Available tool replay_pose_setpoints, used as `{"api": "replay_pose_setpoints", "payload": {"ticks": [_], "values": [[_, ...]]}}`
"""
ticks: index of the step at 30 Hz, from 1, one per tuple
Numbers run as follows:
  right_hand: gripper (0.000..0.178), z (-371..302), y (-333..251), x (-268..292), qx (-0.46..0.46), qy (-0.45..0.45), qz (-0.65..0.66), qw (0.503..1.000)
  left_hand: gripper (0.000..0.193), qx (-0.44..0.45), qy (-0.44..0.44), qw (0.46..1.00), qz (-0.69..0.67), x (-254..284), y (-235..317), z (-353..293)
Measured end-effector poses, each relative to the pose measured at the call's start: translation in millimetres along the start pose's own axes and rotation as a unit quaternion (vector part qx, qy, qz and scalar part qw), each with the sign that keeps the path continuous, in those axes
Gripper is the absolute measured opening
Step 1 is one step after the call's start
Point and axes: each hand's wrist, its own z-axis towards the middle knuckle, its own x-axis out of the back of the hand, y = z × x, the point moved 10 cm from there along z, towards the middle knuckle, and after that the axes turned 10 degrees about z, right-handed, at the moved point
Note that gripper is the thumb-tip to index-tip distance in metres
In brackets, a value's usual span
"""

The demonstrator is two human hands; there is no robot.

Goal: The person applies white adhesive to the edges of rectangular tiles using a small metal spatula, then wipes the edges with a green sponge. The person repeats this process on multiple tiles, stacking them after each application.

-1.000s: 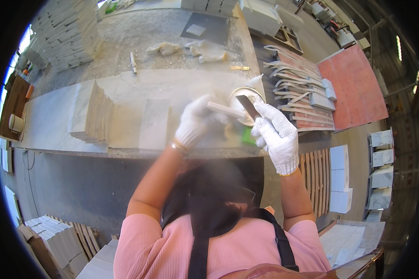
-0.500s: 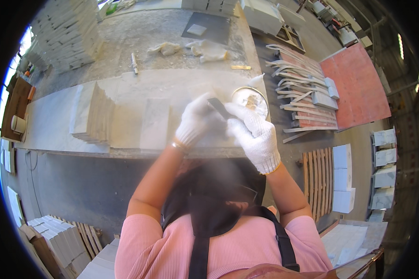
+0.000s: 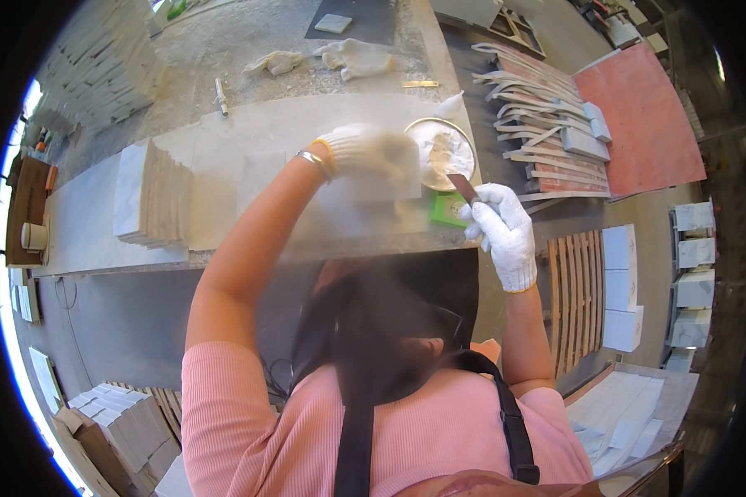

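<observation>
In my right hand (image 3: pixel 503 236), gloved in white knit, is a putty knife (image 3: pixel 462 187), its flat blade pointing up and left. This hand is over the table's right front edge, beside a green block-like thing (image 3: pixel 448 209). A round tin (image 3: pixel 474 156) of white paste (image 3: pixel 441 147) stands just beyond the blade. My left hand (image 3: pixel 363 152), also gloved, is low over a pale marble tile (image 3: pixel 267 172) left of the tin. Motion smears its fingers, so their shape and contact with the tile are unclear.
A stack of marble tiles (image 3: pixel 141 195) stands at the left of the table. Behind lie spare gloves (image 3: pixel 355 60), a slim white tool (image 3: pixel 221 98) and a brass-coloured strip (image 3: pixel 420 84). Right of the table are a strap-covered pallet (image 3: pixel 547 153) and a slatted wooden pallet (image 3: pixel 576 294).
My hands have come apart. The right one moved right and nearer me with the putty knife; the left came over the tile. The green thing now shows below the tin.
</observation>
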Motion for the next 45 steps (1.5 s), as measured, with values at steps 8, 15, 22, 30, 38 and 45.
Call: {"api": "replay_pose_setpoints", "payload": {"ticks": [8, 15, 22, 30, 38, 45], "values": [[0.036, 33.7, 37.1, -29.9, 0.076, -0.059, -0.030, 0.995, 0.084, 0.009, 0.083, 0.974, 0.211, 6.8, 22.7, -37.7], [0.035, 61.0, 32.9, -56.5, 0.209, -0.060, -0.207, 0.954, 0.103, 0.031, 0.124, 0.973, 0.194, -17.1, -1.7, -51.6], [0.036, 33.7, 50.0, -50.3, 0.145, -0.068, -0.198, 0.967, 0.103, 0.044, 0.131, 0.972, 0.188, -22.7, -5.9, -52.5], [0.036, 47.5, 36.7, -53.1, 0.217, -0.046, -0.150, 0.964, 0.104, 0.032, 0.150, 0.968, 0.197, -22.8, -7.3, -52.5], [0.035, 22.6, 48.1, -52.0, 0.199, 0.004, -0.219, 0.955, 0.102, 0.024, 0.160, 0.968, 0.194, -22.5, -7.6, -51.7], [0.033, 23.2, 52.9, -67.7, 0.175, 0.022, -0.242, 0.954, 0.102, 0.024, 0.154, 0.968, 0.198, -23.7, -6.6, -50.0]]}}
